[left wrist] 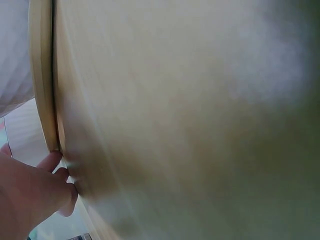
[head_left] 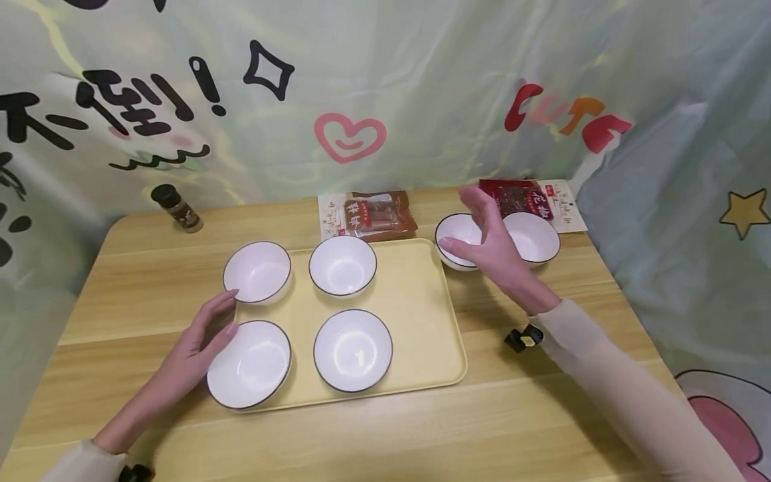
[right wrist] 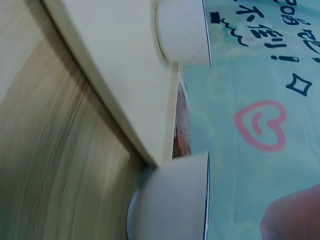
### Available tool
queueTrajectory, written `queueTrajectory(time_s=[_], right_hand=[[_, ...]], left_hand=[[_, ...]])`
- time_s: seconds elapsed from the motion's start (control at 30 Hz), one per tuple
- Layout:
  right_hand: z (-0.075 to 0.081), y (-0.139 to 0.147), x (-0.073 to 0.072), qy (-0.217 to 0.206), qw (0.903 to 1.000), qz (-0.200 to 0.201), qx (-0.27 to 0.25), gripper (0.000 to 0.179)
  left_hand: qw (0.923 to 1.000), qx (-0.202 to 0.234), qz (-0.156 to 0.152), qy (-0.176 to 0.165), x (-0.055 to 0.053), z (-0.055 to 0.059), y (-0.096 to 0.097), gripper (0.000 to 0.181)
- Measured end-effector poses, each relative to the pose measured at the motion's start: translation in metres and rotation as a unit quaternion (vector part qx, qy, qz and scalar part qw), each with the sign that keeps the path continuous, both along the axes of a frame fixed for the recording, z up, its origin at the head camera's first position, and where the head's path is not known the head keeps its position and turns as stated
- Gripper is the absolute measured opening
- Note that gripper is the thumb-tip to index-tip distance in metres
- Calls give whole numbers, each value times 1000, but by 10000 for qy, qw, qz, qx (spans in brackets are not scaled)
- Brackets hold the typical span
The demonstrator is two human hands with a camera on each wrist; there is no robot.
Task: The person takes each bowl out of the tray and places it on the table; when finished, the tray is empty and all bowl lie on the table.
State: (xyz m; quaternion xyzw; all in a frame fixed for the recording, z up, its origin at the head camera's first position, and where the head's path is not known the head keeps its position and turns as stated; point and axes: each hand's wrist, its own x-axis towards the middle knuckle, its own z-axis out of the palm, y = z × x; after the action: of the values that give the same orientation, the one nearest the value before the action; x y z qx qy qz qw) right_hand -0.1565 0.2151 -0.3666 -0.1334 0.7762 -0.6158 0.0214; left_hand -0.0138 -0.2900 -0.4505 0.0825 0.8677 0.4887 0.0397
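Observation:
A cream tray (head_left: pixel 415 301) lies on the table, with a back-middle bowl (head_left: pixel 343 266) and a front-middle bowl (head_left: pixel 353 351) on it. At its left edge are a back-left bowl (head_left: pixel 258 271) and a front-left bowl (head_left: pixel 253 368), white with dark rims. My left hand (head_left: pixel 195 348) is beside these two, its fingers near the back one and its thumb over the front one's rim. In the left wrist view, fingertips (left wrist: pixel 54 160) meet the tray's edge. My right hand (head_left: pixel 490 241), thumb and fingers spread, hovers over a white bowl (head_left: pixel 454 231) right of the tray.
Another white bowl (head_left: pixel 535 234) stands at the right. Behind the tray lies a brown spice packet (head_left: pixel 379 214); a red packet (head_left: pixel 518 197) is at the back right. A dark-capped spice bottle (head_left: pixel 177 209) stands back left. A printed cloth (head_left: pixel 421 87) hangs behind the table.

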Motion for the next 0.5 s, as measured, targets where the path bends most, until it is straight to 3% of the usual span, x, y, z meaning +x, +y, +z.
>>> queueTrajectory(time_s=[0.5], right_hand=[[-26,-53,-2,-256,9971,715,8,99]], left_hand=[[9998,-6,72,-193,0,4,1,63]])
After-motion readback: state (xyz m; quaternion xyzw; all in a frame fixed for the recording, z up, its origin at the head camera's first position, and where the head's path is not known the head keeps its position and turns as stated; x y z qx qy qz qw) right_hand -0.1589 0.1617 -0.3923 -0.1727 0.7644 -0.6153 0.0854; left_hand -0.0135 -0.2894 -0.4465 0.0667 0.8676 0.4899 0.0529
